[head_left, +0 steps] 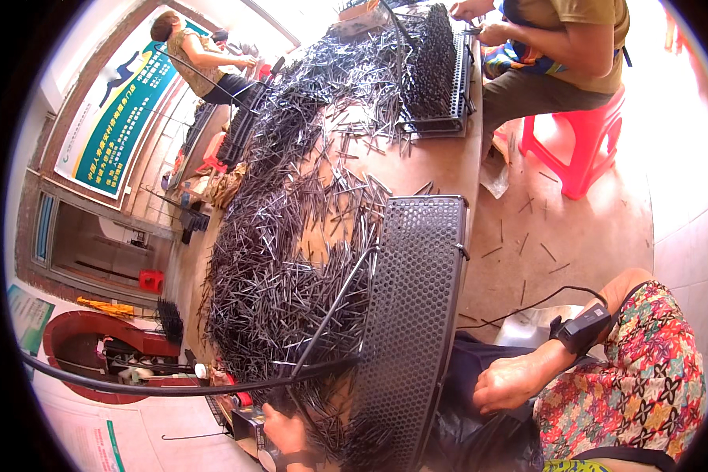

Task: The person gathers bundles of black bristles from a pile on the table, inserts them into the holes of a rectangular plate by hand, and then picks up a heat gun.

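My right hand (505, 385) is over my dark-clad lap, right of a black perforated rack (413, 275). Its fingers are curled closed; what they hold, if anything, cannot be made out. At the lower edge, my left hand (285, 431) is beside a dark box (249, 429) and the near end of the heap of thin dark rods (291, 299). The fingers of that hand look bent, with their tips hidden. Rows of small holes cover the rack's face, and dark rods (370, 440) cluster at its near end. A black device (584, 329) is strapped to my right wrist.
A second rack (440, 118) packed with rods stands farther along the table (370, 169). A co-worker (574, 55) sits there by a red stool (574, 149); another person (200, 59) is at the far left. A bent metal bar (173, 388) crosses the foreground. Rods lie scattered on the floor.
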The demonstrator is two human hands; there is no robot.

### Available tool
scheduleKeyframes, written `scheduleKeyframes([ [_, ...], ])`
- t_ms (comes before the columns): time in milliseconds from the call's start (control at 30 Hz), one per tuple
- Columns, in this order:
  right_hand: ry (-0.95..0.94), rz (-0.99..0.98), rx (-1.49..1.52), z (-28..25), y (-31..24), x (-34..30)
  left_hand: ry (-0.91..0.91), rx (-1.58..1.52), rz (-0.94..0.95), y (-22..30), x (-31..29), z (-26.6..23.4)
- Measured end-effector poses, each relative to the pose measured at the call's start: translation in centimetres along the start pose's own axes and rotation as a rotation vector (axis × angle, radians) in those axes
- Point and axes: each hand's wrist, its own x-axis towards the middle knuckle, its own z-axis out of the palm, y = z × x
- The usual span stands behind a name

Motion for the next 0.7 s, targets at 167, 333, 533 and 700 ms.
scheduleKeyframes([
  [167, -0.012, -0.081, -0.09, -0.5, -1.0, -0.2, 0.497, -0.562, 0.056, -3.4, 2.1, 2.9],
  [333, 0.056, -0.069, -0.093, -1.4, -1.1, -0.1, 0.342, -1.353, -0.356, -2.0, 1.8, 1.2],
  [533, 0.183, -0.055, -0.101, -1.3, 0.6, 0.3, 0.055, -1.742, -0.458, -4.1, 1.7, 0.4],
  [700, 0.158, 0.083, -0.1, -1.5, 1.9, 0.6, 0.072, -1.734, -0.608, -5.2, 2.3, 1.9],
])
